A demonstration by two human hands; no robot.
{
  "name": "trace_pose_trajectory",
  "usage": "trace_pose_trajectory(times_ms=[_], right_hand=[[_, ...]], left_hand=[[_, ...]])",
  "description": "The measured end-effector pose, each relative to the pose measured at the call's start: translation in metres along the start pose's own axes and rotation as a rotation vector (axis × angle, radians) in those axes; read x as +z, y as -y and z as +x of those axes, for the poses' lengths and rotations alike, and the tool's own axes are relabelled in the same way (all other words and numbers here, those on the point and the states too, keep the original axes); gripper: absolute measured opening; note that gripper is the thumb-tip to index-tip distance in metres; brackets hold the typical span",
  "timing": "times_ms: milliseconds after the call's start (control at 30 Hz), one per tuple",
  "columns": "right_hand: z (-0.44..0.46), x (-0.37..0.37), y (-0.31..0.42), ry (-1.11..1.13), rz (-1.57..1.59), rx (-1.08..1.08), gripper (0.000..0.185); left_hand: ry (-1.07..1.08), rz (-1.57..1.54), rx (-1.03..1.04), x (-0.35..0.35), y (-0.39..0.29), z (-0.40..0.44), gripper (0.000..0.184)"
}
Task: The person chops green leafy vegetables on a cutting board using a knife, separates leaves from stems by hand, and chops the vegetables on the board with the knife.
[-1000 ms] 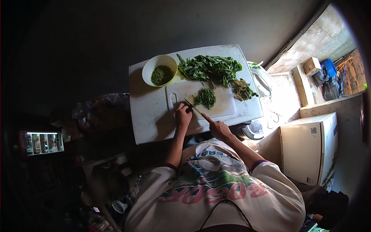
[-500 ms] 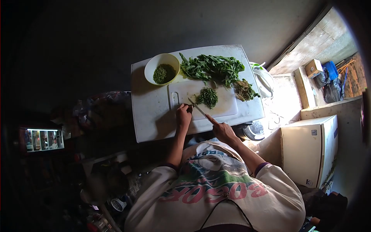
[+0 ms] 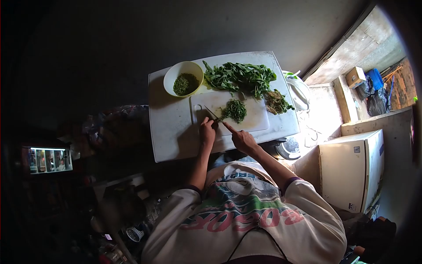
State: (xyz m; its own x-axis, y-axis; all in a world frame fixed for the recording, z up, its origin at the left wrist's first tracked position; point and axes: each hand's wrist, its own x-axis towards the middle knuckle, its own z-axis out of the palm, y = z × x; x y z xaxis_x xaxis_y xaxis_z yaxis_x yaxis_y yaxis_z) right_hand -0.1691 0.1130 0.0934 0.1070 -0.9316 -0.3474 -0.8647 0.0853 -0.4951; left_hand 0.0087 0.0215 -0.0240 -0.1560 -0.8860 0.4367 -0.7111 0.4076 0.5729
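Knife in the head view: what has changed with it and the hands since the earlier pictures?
The right hand has pushed the knife forward and to the left, bringing its tip nearer the left edge of the cutting board. No new grip or release shows. The left hand, bowl, leafy greens and chopped pile stay about where they were.

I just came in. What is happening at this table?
It looks like chopping work. The person's right hand holds a knife over the white cutting board; the left hand is close to the knife, its grip unclear. Chopped greens lie on the board, more are in the pale yellow bowl, and uncut leafy greens lie beyond.
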Motion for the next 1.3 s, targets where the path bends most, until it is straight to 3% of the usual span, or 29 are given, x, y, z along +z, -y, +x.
trace_pose_trajectory(times_ms=[100, 333, 467, 700, 833, 1133, 1200, 1300], right_hand=[[-0.009, -0.004, -0.006, 0.02, -0.024, -0.016, 0.074], [-0.052, 0.009, -0.038, 0.081, 0.059, 0.033, 0.074], [-0.058, 0.013, -0.048, 0.008, 0.109, 0.019, 0.074], [-0.058, -0.013, -0.023, 0.071, 0.048, 0.016, 0.073], [-0.06, -0.011, -0.02, 0.102, 0.041, 0.013, 0.075], [-0.003, 0.036, -0.021, 0.02, 0.069, 0.048, 0.074], [0.006, 0.038, -0.021, -0.091, 0.083, -0.059, 0.073], [0.0, 0.033, -0.028, -0.065, 0.069, -0.071, 0.073]], left_hand=[[0.18, -0.026, -0.142, -0.012, -0.014, 0.003, 0.017], [0.104, -0.132, -0.17, -0.013, -0.016, 0.004, 0.016], [0.077, -0.197, -0.194, -0.015, -0.019, 0.005, 0.016], [0.087, -0.036, -0.125, -0.011, -0.017, 0.003, 0.018], [0.087, -0.098, -0.152, -0.012, -0.018, 0.002, 0.019], [0.124, -0.107, -0.106, -0.018, -0.02, 0.002, 0.02], [0.131, -0.084, -0.101, -0.019, -0.017, 0.002, 0.021], [0.126, -0.109, -0.113, -0.016, -0.012, 0.001, 0.021]])
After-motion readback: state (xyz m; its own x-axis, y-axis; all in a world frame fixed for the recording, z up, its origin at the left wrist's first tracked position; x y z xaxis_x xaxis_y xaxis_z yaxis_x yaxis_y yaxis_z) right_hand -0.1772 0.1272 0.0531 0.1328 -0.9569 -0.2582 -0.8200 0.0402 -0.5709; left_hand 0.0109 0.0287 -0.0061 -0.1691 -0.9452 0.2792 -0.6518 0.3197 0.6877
